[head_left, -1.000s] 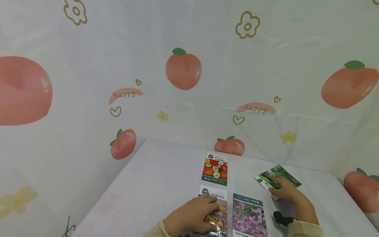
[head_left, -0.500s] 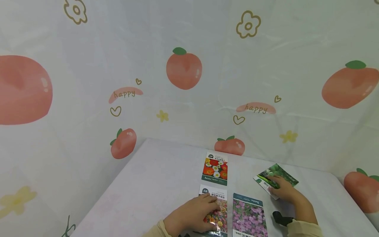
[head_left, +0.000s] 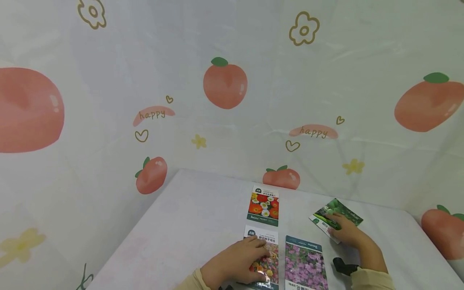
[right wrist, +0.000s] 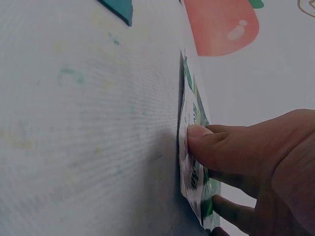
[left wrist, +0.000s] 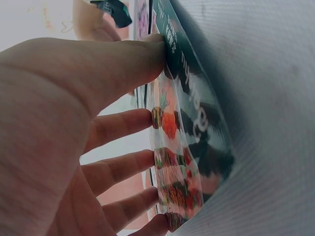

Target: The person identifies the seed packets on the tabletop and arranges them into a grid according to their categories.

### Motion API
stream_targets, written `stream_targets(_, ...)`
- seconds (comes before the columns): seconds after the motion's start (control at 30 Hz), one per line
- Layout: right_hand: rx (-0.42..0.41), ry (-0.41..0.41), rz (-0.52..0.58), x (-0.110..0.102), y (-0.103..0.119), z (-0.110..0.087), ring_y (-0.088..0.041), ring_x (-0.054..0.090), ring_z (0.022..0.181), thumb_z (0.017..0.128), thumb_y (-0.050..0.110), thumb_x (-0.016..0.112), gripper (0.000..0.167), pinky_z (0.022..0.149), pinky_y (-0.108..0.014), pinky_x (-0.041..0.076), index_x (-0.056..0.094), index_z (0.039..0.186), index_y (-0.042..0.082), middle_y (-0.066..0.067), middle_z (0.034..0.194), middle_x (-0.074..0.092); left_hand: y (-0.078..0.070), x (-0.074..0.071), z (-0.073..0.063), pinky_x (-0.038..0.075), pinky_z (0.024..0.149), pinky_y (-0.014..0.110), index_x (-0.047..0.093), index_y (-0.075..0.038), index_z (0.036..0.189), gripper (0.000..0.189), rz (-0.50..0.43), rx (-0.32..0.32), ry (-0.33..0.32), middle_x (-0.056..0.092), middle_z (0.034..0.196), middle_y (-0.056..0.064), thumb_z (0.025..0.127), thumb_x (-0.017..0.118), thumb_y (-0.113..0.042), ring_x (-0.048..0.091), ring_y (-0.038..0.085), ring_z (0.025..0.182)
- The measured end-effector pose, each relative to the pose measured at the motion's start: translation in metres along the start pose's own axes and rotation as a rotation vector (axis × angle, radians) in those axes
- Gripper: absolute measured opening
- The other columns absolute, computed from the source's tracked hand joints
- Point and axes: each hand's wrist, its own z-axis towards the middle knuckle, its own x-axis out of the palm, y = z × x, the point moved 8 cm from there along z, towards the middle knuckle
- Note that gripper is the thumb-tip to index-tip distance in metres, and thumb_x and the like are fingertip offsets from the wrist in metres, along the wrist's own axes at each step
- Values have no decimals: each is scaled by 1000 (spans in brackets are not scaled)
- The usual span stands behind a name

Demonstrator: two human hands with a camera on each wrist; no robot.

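My left hand (head_left: 237, 259) rests on a wildflower seed packet (head_left: 271, 262) near the table's front. In the left wrist view its spread fingertips and thumb (left wrist: 156, 54) touch the packet's face. Farther right, my right hand (head_left: 351, 233) presses its fingertips on a green seed packet (head_left: 340, 208), which lies askew. The right wrist view shows the thumb (right wrist: 202, 140) on the white end of this packet (right wrist: 193, 172), with the other fingers apart beyond it. Between the hands lies a purple-flower seed packet (head_left: 305, 264); its lower end is cut off by the frame.
A seed packet with red and white flowers (head_left: 263, 206) lies behind the wildflower one, in line with it. The white table (head_left: 174, 225) meets a fruit-printed backdrop (head_left: 232, 137) at its far edge. A black strap piece (head_left: 344, 266) sits at my right wrist.
The green packet has slid slightly left and away from me under my right hand, which moved slightly left with it. My left hand and the other packets have stayed in place.
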Motion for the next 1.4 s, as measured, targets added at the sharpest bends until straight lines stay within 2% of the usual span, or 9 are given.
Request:
stream_targets(0.27,0,10,25,6,-3,6,-74,19,145,102,17,66,63,110,-86,27,43,156,-5,-45,162,19,1,2,0,51,115,36,67,-28,140,52,-12,-3,2,60,152,-5,96,75,-52,54,20,143)
stream_targets(0.57,-87,17,91,5,9,4,-74,15,145,100,10,67,60,110,-86,25,47,154,-6,-45,163,15,0,1,0,50,116,35,67,-29,140,52,6,-7,0,59,153,-5,95,76,-53,54,18,144)
stream_targets(0.8,-103,10,98,6,11,6,-73,18,145,99,7,66,56,109,-86,29,52,151,-5,-44,163,20,2,2,1,51,116,36,66,-31,141,52,-10,-19,12,58,153,-6,95,75,-55,54,18,144)
stream_targets(0.93,-121,-22,89,4,13,6,-72,22,145,95,6,69,56,110,-85,30,55,149,-3,-43,162,25,3,3,1,51,116,38,66,-32,141,53,-12,-29,17,58,154,-7,95,75,-57,53,19,145)
stream_targets(1.13,-139,-119,83,-11,16,0,-71,31,142,93,6,74,55,108,-83,35,59,145,-2,-42,158,34,2,3,1,51,116,37,67,-31,141,53,-9,-22,12,58,154,-6,95,75,-55,53,20,145)
stream_targets(1.27,-102,-171,60,-17,12,-1,-69,40,137,99,16,71,49,105,-80,40,60,141,-7,-44,151,42,2,2,1,51,116,36,67,-31,140,52,-6,-21,10,59,153,-7,95,75,-55,54,18,144)
stream_targets(1.4,-18,-158,25,-15,2,3,-69,42,135,100,26,71,55,105,-79,40,59,139,-11,-46,147,45,2,1,0,50,116,36,67,-30,140,52,-10,-21,10,59,153,-6,95,75,-55,54,18,144)
